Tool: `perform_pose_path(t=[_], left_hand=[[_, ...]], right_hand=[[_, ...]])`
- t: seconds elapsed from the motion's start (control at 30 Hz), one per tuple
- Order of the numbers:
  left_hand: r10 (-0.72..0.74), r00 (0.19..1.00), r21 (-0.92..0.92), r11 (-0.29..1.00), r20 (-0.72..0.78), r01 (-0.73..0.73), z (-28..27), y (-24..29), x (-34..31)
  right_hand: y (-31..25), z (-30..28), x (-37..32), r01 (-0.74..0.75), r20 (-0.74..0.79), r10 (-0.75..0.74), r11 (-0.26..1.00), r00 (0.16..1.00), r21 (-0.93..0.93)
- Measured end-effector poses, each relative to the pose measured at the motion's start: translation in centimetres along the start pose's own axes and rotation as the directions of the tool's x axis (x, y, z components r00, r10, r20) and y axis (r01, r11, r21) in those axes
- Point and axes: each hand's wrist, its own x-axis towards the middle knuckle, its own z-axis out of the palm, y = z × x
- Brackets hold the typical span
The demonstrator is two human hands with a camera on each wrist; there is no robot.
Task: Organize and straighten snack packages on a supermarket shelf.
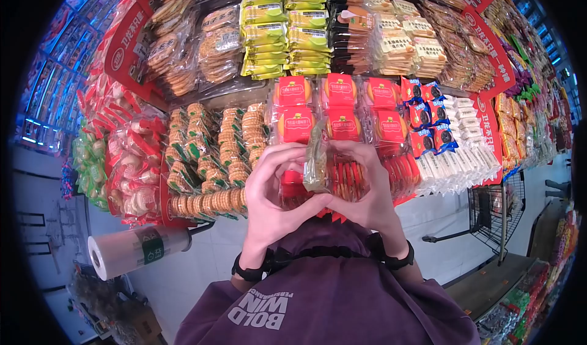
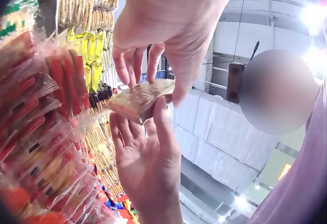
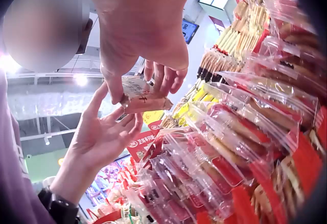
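Both hands hold one small wrapped snack packet [image 1: 315,161] between them, on edge above the red-labelled packs. The left hand [image 1: 273,192] pinches its left side with thumb and fingertips, and the right hand [image 1: 362,189] does the same on the right. In the left wrist view the packet [image 2: 143,99] lies between the left hand [image 2: 171,30] above and the right hand [image 2: 145,162] below. The right wrist view shows dark print on the packet [image 3: 140,97], with the right hand [image 3: 145,30] above it and the left hand [image 3: 102,137] below.
Red-labelled packs [image 1: 342,94] fill the display's middle, with round biscuits [image 1: 211,143] to the left and white packets [image 1: 468,140] to the right. Yellow-green packets [image 1: 264,30] lie behind. A bag roll [image 1: 140,250] stands at lower left, a wire cart [image 1: 501,207] at right.
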Motion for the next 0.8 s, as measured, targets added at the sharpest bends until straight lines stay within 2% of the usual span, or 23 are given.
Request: perform_pose_path(t=[0.03,0.1,0.2,0.3,0.4,0.6,0.67,0.77,0.8], left_hand=[[0.045,0.999,0.063,0.997,0.016,-0.046,-0.1,-0.1,0.2],[-0.005,1.0,0.09,0.996,-0.024,0.007,0.2,0.2,0.0],[0.008,0.999,0.133,0.991,-0.05,-0.001,0.3,0.1,-0.3],[0.069,0.997,0.205,0.977,-0.039,-0.06,0.2,0.1,-0.3],[0.087,0.996,0.264,0.961,-0.024,-0.078,0.1,0.4,-0.2],[0.082,0.996,0.269,0.961,-0.023,-0.072,0.1,0.5,-0.2],[0.073,0.997,0.27,0.96,-0.007,-0.068,-0.1,0.4,-0.5],[0.006,0.997,-0.011,1.0,-0.083,-0.007,0.3,0.0,-0.6],[0.011,1.0,-0.089,0.996,-0.017,-0.012,0.0,-0.2,-0.5]], right_hand=[[0.3,0.2,-0.1,-0.011,0.019,0.01,0.999,1.0,0.049],[0.8,0.4,-0.5,-0.037,0.058,0.029,0.989,0.998,0.144],[0.9,0.5,-1.0,-0.249,0.184,0.203,0.928,0.962,0.278],[0.1,0.5,-0.7,-0.334,0.225,0.269,0.882,0.936,0.334],[0.0,0.5,-0.7,-0.313,0.214,0.258,0.907,0.942,0.283],[-0.3,0.6,-0.7,-0.363,0.244,0.292,0.868,0.925,0.337],[-0.2,0.8,-0.6,-0.339,0.235,0.265,0.863,0.935,0.375],[0.0,1.5,-0.5,-0.219,0.142,0.18,0.914,0.973,0.341],[0.1,1.6,-0.5,-0.165,0.1,0.141,0.936,0.985,0.31]])
